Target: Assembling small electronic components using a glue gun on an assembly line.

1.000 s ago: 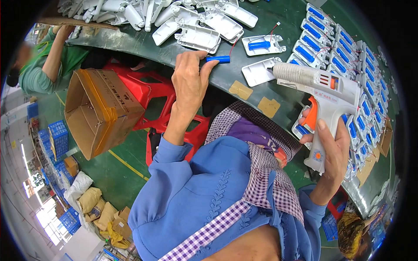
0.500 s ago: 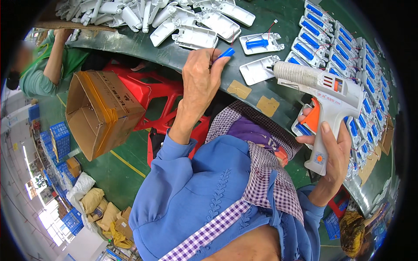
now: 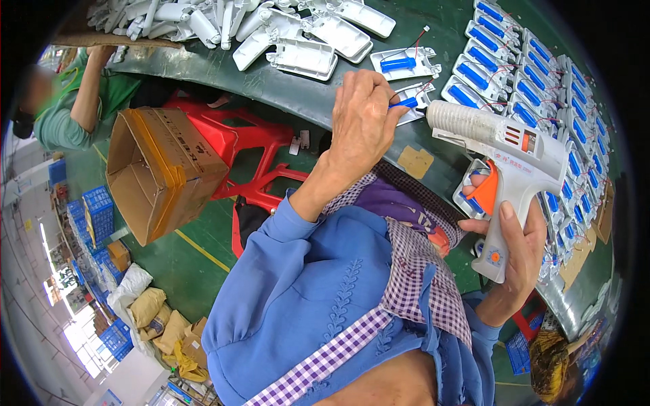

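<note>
My left hand [image 3: 366,118] pinches a blue cylindrical battery [image 3: 405,103] with thin wires, held over a white plastic shell [image 3: 414,115] at the table's near edge. That hand hides part of the shell. Closed round the handle of a white hot glue gun [image 3: 504,162] is my right hand [image 3: 512,250], its fingers near the orange trigger [image 3: 485,190]. The gun's nozzle end points left, close to the shell. Just beyond lies another white shell [image 3: 423,66] with a blue battery [image 3: 398,63] in it and a wire with a small plug.
Rows of white shells with blue batteries [image 3: 527,88] cover the table's right. Bare white shells [image 3: 305,54] and a heap of white parts [image 3: 183,20] lie at the far left. A tan patch [image 3: 415,162] marks the near edge. Left are a red stool [image 3: 237,139], a carton [image 3: 152,176] and another person [image 3: 68,108].
My left hand has moved right with the battery, from beside the bare shells to over the near shell. The glue gun stays almost in place in my right hand.
</note>
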Demonstrator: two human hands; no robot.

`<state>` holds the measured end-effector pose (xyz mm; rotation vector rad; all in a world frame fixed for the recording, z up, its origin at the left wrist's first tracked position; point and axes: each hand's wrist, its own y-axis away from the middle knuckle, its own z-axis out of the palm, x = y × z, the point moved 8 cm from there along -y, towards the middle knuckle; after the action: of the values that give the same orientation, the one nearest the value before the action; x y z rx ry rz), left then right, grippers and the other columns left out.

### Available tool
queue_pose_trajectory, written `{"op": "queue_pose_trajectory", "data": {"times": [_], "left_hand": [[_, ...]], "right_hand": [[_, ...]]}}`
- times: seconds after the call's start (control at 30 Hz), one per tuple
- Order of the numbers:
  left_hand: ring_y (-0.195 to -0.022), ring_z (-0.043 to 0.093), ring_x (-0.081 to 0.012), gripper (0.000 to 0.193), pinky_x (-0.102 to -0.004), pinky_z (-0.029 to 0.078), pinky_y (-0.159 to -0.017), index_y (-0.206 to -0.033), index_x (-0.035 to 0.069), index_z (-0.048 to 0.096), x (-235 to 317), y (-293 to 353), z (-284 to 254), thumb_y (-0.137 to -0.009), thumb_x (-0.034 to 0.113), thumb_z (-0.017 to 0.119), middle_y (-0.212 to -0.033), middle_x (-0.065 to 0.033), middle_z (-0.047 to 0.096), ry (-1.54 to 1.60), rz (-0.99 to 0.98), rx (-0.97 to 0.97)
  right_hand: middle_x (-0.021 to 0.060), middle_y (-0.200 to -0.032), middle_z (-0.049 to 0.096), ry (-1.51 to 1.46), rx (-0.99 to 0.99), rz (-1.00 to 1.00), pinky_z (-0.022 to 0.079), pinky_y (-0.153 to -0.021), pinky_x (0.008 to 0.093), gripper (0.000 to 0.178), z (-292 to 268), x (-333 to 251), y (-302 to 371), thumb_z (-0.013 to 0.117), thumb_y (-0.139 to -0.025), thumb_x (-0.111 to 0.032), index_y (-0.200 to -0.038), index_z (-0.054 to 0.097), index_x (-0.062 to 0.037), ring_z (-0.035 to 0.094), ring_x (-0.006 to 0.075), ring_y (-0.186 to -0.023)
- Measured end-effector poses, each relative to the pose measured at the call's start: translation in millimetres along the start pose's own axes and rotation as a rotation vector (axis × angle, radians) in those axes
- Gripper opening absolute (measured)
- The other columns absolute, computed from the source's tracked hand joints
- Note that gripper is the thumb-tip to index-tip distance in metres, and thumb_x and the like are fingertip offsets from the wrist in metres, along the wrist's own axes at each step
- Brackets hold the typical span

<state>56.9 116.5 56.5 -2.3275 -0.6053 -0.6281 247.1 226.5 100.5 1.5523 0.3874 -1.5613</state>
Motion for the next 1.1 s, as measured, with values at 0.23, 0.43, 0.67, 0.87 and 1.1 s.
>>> {"op": "queue_pose_trajectory", "data": {"times": [0.23, 0.43, 0.67, 0.87, 1.1], "left_hand": [[-0.088, 0.05, -0.0339, 0.02, -0.0422, 0.042, -0.075, -0.086, -0.004, 0.061, -2, -1, -1, -0.071, 0.002, 0.072, -0.093, -0.0156, 0.052, 0.059, -0.022, 0.014], [-0.087, 0.05, -0.0353, 0.018, -0.0432, 0.044, -0.074, -0.085, -0.005, 0.059, -4, -1, -1, -0.071, -0.001, 0.07, -0.092, -0.0173, 0.052, 0.108, -0.063, -0.005], [-0.089, 0.05, -0.0357, 0.017, -0.0429, 0.044, -0.074, -0.084, -0.006, 0.059, -6, 0, 0, -0.071, -0.003, 0.07, -0.093, -0.0173, 0.051, 0.13, -0.055, 0.001], [-0.088, 0.05, -0.0356, 0.018, -0.0428, 0.043, -0.074, -0.084, -0.005, 0.058, -4, 0, 0, -0.07, -0.004, 0.07, -0.092, -0.0175, 0.05, 0.125, -0.037, 0.02], [-0.088, 0.05, -0.0353, 0.018, -0.0426, 0.043, -0.074, -0.084, -0.005, 0.059, -5, 1, 1, -0.07, -0.004, 0.07, -0.092, -0.0177, 0.051, 0.121, -0.028, 0.026]], "right_hand": [[0.0276, -0.116, 0.057, -0.006, -0.027, -0.007, 0.061, -0.069, 0.0384, 0.045, 2, -2, -4, 0.051, -0.093, -0.012, -0.129, 0.039, 0.0126, 0.062, 0.0338, -0.105], [0.0268, -0.116, 0.057, 0.022, -0.014, -0.017, 0.061, -0.068, 0.0383, 0.045, 9, -9, -9, 0.053, -0.093, -0.014, -0.128, 0.041, 0.0123, 0.062, 0.0324, -0.103], [0.0234, -0.114, 0.06, 0.117, -0.024, 0.01, 0.059, -0.064, 0.0324, 0.046, 14, -6, -19, 0.053, -0.092, -0.016, -0.128, 0.042, 0.01, 0.064, 0.0279, -0.098], [0.0195, -0.109, 0.063, 0.206, -0.016, 0.043, 0.053, -0.057, 0.0276, 0.043, 13, -8, -18, 0.054, -0.092, -0.017, -0.125, 0.045, 0.0084, 0.064, 0.0215, -0.087], [0.0171, -0.102, 0.065, 0.241, 0.05, 0.011, 0.048, -0.055, 0.0263, 0.041, 8, -8, -7, 0.057, -0.091, -0.021, -0.12, 0.049, 0.008, 0.059, 0.0154, -0.064]]}}
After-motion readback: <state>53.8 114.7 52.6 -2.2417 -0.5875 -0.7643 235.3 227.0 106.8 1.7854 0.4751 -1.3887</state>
